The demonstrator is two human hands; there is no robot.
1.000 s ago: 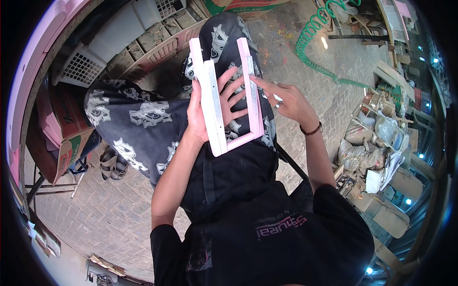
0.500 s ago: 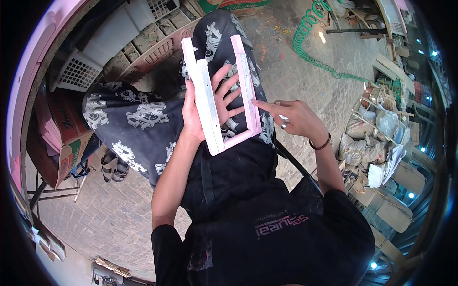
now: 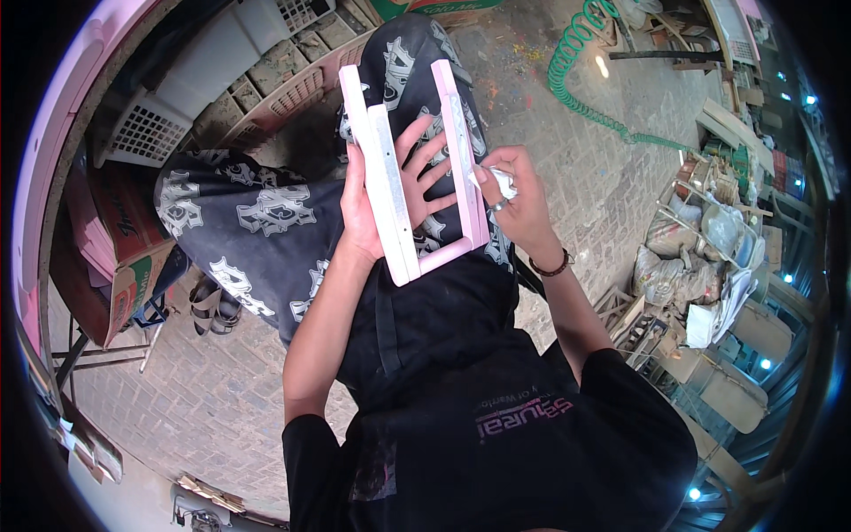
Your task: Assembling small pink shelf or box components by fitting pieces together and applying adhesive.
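A U-shaped pink and white frame [image 3: 387, 191], apparently wooden, lies tilted above my lap with its two long arms pointing away from me. My left hand [image 3: 362, 219] supports it from below. The thumb presses the outer side of the left arm, while the fingers spread out behind the opening. At the right, my right hand [image 3: 525, 206] pinches a crumpled white piece [image 3: 506, 183], paper or cloth, and holds it against the right arm of the frame. Small dark holes dot the left arm.
Plastic crates [image 3: 151, 129] stand at the far left, above a cardboard box [image 3: 133, 297] with pink pieces. A coiled green hose [image 3: 567, 97] hangs at the far right. Filled sacks [image 3: 665, 275] and wooden parts line the right side. Sandals [image 3: 213, 306] lie on the brick floor.
My right hand has turned and drawn inward. Its extended index finger has bent into a pinch on the white piece at the right arm. My left hand and the frame have barely moved.
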